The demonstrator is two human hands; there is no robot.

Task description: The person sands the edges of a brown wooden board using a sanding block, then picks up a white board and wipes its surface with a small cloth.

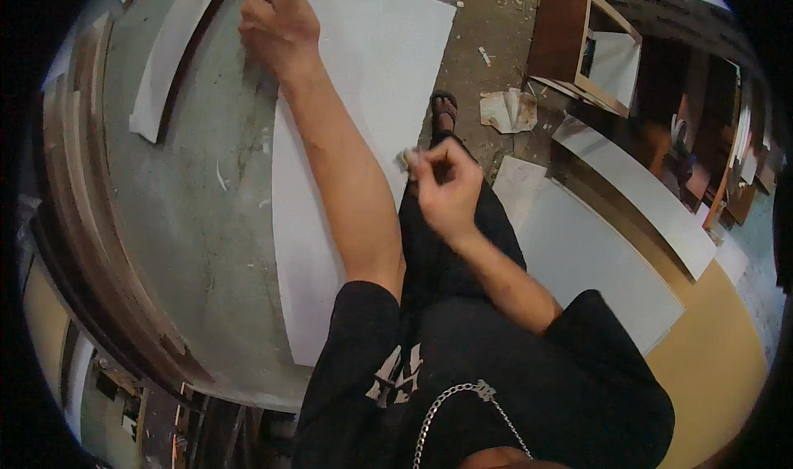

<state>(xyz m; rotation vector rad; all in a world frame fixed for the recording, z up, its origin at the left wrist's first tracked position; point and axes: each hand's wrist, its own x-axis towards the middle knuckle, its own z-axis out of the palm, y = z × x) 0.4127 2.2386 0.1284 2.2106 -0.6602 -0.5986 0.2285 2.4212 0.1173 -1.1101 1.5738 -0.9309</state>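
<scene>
Head view: white panel [372, 64] lies flat on the grey-green table [215, 221]. Right hand [450, 184] has a small piece [403, 160] pinched thumb-to-finger, near the panel's right edge; too blurred to ID. Left hand [285, 27] sits by the far left corner, fingertips cropped, can't tell its grip. I'd pinch firmly, steady the elbow, avoid leaning the left forearm [347, 163] on the panel.

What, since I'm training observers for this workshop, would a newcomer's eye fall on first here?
Probably the long white panel, bright against the grey-green table left of centre, with the person's left forearm stretched over it. Next might come the open-fronted brown cabinet at upper right, then the silver chain on the black shirt at the bottom.
</scene>
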